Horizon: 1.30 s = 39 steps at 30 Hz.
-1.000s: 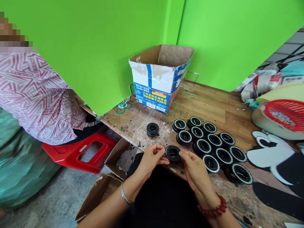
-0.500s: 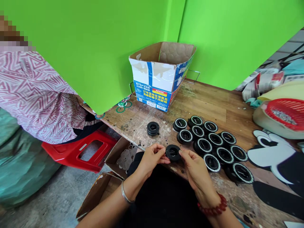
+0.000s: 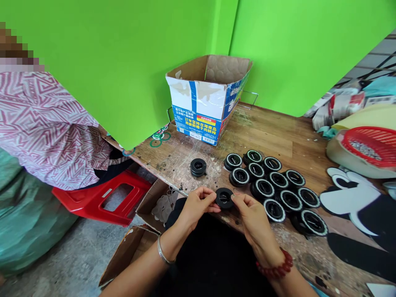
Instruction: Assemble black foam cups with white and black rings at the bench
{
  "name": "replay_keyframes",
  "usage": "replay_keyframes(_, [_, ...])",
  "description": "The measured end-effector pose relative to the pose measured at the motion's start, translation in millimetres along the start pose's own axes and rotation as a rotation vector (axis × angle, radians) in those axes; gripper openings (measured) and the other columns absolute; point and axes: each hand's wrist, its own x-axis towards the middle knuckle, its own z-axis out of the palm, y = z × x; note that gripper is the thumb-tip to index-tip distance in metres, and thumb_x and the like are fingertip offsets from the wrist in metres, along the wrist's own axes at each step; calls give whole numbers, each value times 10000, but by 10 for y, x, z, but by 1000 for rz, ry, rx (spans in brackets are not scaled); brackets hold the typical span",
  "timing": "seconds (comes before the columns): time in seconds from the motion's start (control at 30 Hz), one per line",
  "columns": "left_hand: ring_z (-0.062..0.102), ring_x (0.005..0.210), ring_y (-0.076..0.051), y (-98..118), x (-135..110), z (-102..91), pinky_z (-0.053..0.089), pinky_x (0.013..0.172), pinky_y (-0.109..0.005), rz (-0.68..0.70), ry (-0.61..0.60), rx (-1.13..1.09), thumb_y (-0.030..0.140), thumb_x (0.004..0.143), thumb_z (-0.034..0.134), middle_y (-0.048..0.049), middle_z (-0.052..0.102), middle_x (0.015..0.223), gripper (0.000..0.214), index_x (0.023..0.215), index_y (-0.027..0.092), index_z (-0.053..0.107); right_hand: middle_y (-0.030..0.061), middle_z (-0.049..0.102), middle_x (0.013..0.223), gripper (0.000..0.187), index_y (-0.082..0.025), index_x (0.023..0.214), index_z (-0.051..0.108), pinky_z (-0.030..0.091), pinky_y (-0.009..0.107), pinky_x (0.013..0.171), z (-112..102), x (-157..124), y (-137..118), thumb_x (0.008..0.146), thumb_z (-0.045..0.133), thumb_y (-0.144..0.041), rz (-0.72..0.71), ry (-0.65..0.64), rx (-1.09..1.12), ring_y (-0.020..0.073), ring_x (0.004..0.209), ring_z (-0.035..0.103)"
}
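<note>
Your wooden table (image 3: 278,138) is showing heavy wear, with small scraps scattered over its near edge. An open cardboard box (image 3: 201,103) is standing toward the back and is serving as the reference here.

- In front of the box: a single black ring (image 3: 198,167) is lying alone.
- In front and to the right of the box: white-rimmed black rings (image 3: 272,185) are sitting in close rows, many of them touching.
- Just left of the box: green loops (image 3: 157,141) are lying by the table's edge.
- Far right of the box: a red basket (image 3: 371,142) is resting in a cream basin (image 3: 337,156).
- Nearer you than the basin: a black-and-white cartoon cutout (image 3: 349,202) is lying flat.
</note>
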Motion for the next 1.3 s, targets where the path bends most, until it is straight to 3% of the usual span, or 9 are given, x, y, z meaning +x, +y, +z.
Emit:
replay_keyframes(0.1, [646,518,-135,31,7,24,589,539,-236,-10,23,16,371,599,858,-7,639,611,411,781,124,585,64,645,765,275,-184,672,611,461,338,692,-14,-23,-7,742,642,-448,-224,13,-233,206,734,576])
replay_keyframes(0.23, [639,497,-135,66,27,56,588,513,-245,-23,24,48,241,672,781,-4,638,619,275,832,118,594,47,532,734,256,-216,670,488,399,327,685,-42,-76,-80,889,465,-346,-704,25,-749,203,729,503])
replay_keyframes(0.3, [635,491,-132,83,32,67,586,504,-243,-31,21,67,206,691,756,-1,632,621,242,850,112,601,50,518,732,244,-218,705,477,369,319,668,-70,-79,-129,923,403,-300,-797,11,-1007,210,730,495])
replay_keyframes(0.4, [635,494,-128,113,31,74,585,503,-237,-37,25,99,164,728,703,4,623,618,179,864,109,600,38,540,707,242,-221,743,482,330,293,602,-128,-15,-179,937,379,-324,-651,-58,-1109,190,652,507])
replay_keyframes(0.57, [630,477,-126,158,61,90,571,464,-229,-99,-10,171,156,773,640,-10,637,661,151,907,111,588,-24,506,550,288,-231,750,485,343,266,527,-125,177,-184,876,425,-483,-331,-264,-666,156,510,482])
replay_keyframes(0.8, [601,413,-144,138,181,97,509,363,-229,-94,-84,261,424,711,752,26,585,629,372,828,157,522,-6,535,596,349,-210,657,500,377,260,525,17,287,-166,814,499,-522,-290,-253,-491,142,563,495])
replay_keyframes(1.0, [588,587,-97,66,17,3,605,623,-282,-35,-160,179,283,495,899,96,483,638,672,1076,144,592,-81,534,535,489,-203,1060,464,346,199,423,-181,122,-190,767,616,-564,76,-556,-254,98,425,461])
replay_keyframes(1.13, [540,597,-85,30,-44,28,593,655,-295,-26,-114,149,245,539,860,93,475,650,639,1114,142,601,-77,564,647,635,-203,1107,431,332,158,416,-194,42,-161,677,765,-530,144,-561,-47,61,471,469])
replay_keyframes(1.3, [518,585,-88,70,-8,47,595,667,-338,-61,-114,156,216,511,855,96,452,643,622,1082,151,617,-81,559,617,633,-197,1056,436,332,152,395,-165,83,-111,647,791,-524,131,-534,-28,68,469,488])
